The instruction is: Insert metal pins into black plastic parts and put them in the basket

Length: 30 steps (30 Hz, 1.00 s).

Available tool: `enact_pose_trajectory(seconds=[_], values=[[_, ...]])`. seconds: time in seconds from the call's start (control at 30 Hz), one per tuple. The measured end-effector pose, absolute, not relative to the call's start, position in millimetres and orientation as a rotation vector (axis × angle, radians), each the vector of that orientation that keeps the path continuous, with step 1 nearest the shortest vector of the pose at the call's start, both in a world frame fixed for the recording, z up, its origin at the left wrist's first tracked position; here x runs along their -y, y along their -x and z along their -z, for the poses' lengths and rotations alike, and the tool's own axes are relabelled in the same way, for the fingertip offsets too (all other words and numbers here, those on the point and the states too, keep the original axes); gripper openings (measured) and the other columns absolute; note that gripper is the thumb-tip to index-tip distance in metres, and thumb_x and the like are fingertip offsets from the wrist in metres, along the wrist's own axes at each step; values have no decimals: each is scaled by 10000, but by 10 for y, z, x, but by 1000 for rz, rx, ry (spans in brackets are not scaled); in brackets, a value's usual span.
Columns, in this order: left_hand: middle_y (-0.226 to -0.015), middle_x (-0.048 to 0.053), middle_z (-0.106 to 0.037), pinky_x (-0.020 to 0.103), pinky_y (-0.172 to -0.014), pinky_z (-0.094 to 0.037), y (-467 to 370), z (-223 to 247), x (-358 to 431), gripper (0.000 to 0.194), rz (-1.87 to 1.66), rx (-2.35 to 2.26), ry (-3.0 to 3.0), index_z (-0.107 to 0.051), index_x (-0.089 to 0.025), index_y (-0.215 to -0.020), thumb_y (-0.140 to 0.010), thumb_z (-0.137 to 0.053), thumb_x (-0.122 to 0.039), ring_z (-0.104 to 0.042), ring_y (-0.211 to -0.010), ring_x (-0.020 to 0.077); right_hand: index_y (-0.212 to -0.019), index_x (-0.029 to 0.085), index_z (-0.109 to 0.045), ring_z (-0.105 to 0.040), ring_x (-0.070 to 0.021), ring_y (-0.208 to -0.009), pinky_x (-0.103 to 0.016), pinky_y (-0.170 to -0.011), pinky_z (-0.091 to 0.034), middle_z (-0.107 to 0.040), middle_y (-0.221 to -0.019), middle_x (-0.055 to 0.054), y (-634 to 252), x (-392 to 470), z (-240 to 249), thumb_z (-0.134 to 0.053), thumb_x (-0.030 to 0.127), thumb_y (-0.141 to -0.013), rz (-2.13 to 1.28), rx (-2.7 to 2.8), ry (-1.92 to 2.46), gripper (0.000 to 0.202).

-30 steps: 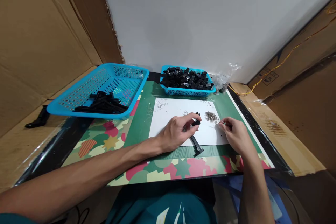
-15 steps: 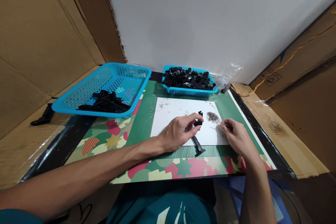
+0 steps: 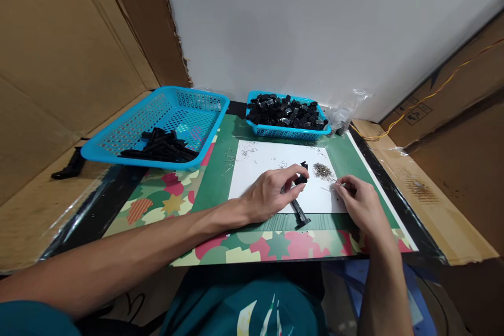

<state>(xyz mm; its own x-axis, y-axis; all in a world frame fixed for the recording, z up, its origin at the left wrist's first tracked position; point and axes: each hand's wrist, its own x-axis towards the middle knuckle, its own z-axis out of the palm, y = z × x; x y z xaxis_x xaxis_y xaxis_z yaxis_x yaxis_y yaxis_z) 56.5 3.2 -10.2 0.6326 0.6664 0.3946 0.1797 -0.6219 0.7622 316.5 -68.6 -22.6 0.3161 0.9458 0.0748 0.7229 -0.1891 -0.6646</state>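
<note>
My left hand (image 3: pixel 271 191) rests over the white sheet (image 3: pixel 246 178), thumb and fingers closed on a small black plastic part (image 3: pixel 302 178). A long black plastic piece (image 3: pixel 301 216) sticks out from beneath that hand toward the front of the table; whether it joins the small part is hidden. On the right, my right hand (image 3: pixel 360 202) pinches slim metal tweezers (image 3: pixel 338 182). Their tip points at the lower right side of a pile of tiny metal pieces (image 3: pixel 323 170). Whether a piece sits in the tip is too small to tell.
A blue basket (image 3: pixel 106 156) with long black parts stands at the left. Another blue basket (image 3: pixel 289 131), heaped with small black parts, is at the back beside a clear plastic bag (image 3: pixel 346 114). Loose metal bits lie on the sheet. Cardboard (image 3: pixel 464 142) walls both sides.
The camera view has shifted slightly. Both hands keep their grips, and the tweezers stay near the pile of metal pieces.
</note>
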Motion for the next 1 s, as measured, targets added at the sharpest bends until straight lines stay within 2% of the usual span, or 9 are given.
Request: enact_pose_trajectory(seconds=[0.13, 0.4, 0.5, 0.6, 0.7, 0.77, 0.87, 1.0], values=[[-748, -65, -519, 238, -654, -396, -567, 115, -37, 165, -901, -642, -2181, -660, -198, -1172, -1008, -641, -208, -491, -654, 100, -904, 178, -743, -559, -212, -617, -331, -591, -376, -705, -708, -71, -3164, 649, 220, -589, 538, -853, -477, 1496, 1995, 395], [-740, -63, -518, 238, -640, -400, -568, 128, -45, 171, -908, -630, -2229, -666, -184, -1180, -1012, -644, -209, -492, -645, 103, -835, 186, -738, -624, -228, -687, -329, -625, -423, -743, -772, -91, -3129, 626, 227, -655, 493, -804, -540, 1454, 1950, 319], [-790, -42, -605, 244, -659, -424, -571, 138, -48, 165, -931, -602, -2245, -671, -180, -1179, -1020, -633, -195, -521, -657, 107, -837, 184, -723, -542, -194, -640, -307, -576, -370, -679, -714, -52, -3129, 661, 219, -675, 501, -833, -608, 1405, 1888, 320], [-953, 23, -707, 261, -729, -469, -566, 150, -46, 182, -959, -490, -2289, -667, -174, -1206, -1048, -577, -177, -593, -752, 131, -880, 182, -731, -502, -171, -652, -291, -577, -353, -630, -720, -22, -3095, 718, 174, -720, 495, -870, -686, 1362, 1708, 313], [-1062, 76, -701, 282, -801, -492, -555, 136, -24, 213, -903, -358, -2348, -645, -168, -1224, -1063, -506, -154, -625, -881, 170, -886, 194, -743, -548, -174, -725, -288, -629, -400, -660, -799, -29, -3005, 793, 93, -792, 450, -874, -745, 1330, 1527, 261], [-1090, 76, -669, 281, -799, -491, -552, 103, 4, 185, -845, -370, -2316, -632, -172, -1195, -1060, -506, -160, -606, -865, 164, -871, 204, -749, -591, -179, -763, -289, -662, -442, -697, -849, -39, -2918, 852, 40, -813, 413, -883, -808, 1313, 1422, 218], [-1064, 48, -632, 272, -774, -478, -562, 33, 52, 95, -806, -453, -2171, -622, -176, -1100, -1061, -546, -218, -560, -797, 139, -868, 219, -773, -663, -189, -792, -292, -710, -513, -746, -854, -44, -2778, 939, 0, -830, 350, -892, -914, 1309, 1286, 145], [-997, 26, -618, 262, -770, -462, -584, -35, 87, 170, -770, -415, -1975, -644, -172, -1047, -1085, -546, -306, -560, -822, 136, -872, 239, -789, -695, -172, -755, -267, -689, -547, -765, -811, -25, -2633, 992, 5, -866, 283, -868, -924, 1263, 1197, 89]])
